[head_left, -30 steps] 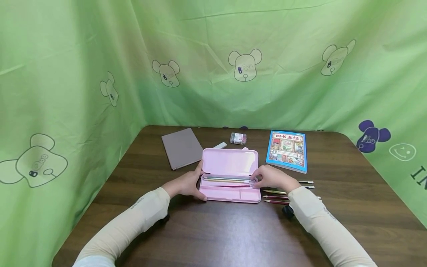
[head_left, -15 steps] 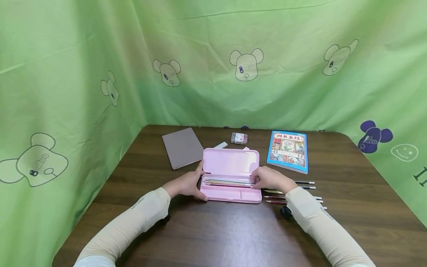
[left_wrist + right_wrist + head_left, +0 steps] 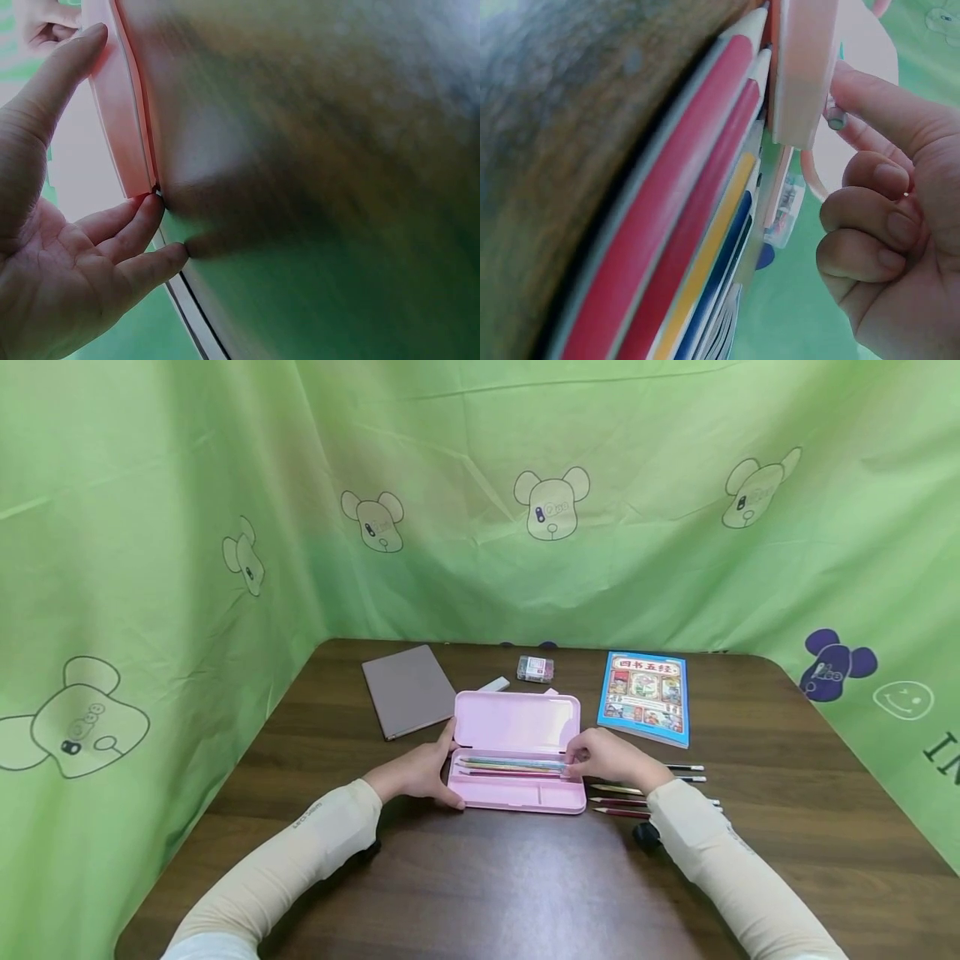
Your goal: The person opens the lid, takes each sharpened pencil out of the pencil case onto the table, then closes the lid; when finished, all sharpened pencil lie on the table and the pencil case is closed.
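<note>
Left hand [image 3: 417, 774] steadies the case [image 3: 517, 777] at its left end, fingers relaxed; right hand [image 3: 609, 758] pinches pencils [image 3: 513, 766] lying lengthwise inside.

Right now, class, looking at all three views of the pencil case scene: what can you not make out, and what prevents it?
- Head view: whether the right hand pinches a pencil in the pink pencil case; too small.
- Head view: the small box label; too small.
- Left wrist view: the table; blurred.
- Right wrist view: the loose pencils; tips cut off by the edge.
</note>
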A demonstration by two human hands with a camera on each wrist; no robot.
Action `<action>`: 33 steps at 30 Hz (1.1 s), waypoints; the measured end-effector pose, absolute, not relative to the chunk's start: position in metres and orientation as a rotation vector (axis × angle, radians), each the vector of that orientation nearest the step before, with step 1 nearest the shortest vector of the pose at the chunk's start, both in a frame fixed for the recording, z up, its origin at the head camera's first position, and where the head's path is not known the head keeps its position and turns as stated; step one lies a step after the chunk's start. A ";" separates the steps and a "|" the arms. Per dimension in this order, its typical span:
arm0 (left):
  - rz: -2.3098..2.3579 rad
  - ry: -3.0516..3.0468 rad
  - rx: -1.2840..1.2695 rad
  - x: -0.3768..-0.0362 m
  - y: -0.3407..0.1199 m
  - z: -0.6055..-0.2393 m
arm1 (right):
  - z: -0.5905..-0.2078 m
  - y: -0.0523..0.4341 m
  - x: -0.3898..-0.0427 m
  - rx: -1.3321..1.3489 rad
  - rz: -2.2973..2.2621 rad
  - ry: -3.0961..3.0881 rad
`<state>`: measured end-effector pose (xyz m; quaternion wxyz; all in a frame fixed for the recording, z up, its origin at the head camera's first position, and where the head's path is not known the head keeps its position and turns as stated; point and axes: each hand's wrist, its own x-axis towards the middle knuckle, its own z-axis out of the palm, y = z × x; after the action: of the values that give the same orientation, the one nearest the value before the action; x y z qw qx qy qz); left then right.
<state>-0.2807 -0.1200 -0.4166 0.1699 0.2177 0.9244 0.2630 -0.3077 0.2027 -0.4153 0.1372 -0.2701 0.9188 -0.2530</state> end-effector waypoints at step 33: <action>0.779 2.617 0.625 -0.284 -0.122 -0.420 | -0.415 0.254 -0.292 -0.653 -0.986 2.809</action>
<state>-0.2838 -0.1218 -0.4202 0.1694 0.2200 0.9207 0.2742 -0.2925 0.2540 -0.4152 0.0466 -0.2141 0.9206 -0.3232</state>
